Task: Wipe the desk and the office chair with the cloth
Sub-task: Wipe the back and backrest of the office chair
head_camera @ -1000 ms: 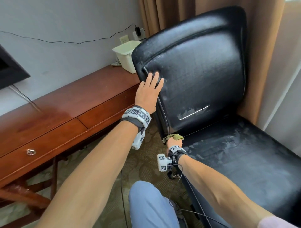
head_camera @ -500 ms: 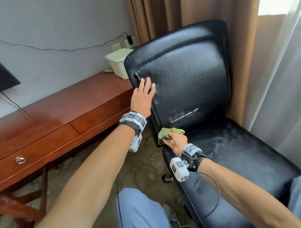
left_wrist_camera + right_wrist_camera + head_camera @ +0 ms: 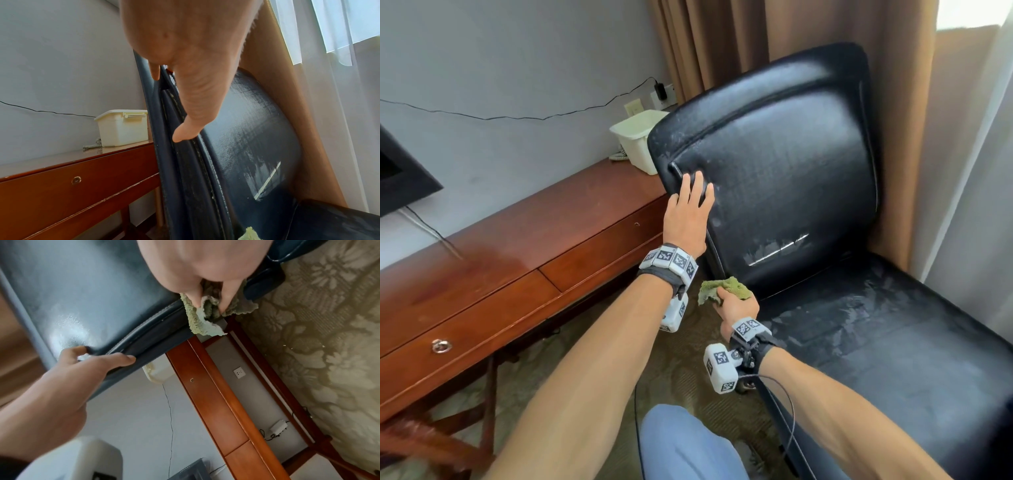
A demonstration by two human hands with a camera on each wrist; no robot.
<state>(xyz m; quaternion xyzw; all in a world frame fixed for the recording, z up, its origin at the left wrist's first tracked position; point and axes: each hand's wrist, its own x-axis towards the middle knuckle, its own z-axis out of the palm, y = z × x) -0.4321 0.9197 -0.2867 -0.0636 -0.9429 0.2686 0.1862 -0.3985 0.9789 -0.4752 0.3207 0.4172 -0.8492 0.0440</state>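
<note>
Chair backrest steadied, cloth bunched at its lower corner
The office chair is braced by the flat, straight-fingered left hand; the green cloth is gripped in the right hand beside the wooden surface

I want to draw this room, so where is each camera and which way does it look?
Head: on the person's head, looking down and forward at the office chair and desk; both forearms, left hand and right hand show.
Left wrist: looks along the left palm at the chair's side edge.
Right wrist: looks along the right fingers pinching the cloth; the left hand shows too.
All three share the chair, desk and white bin.
</note>
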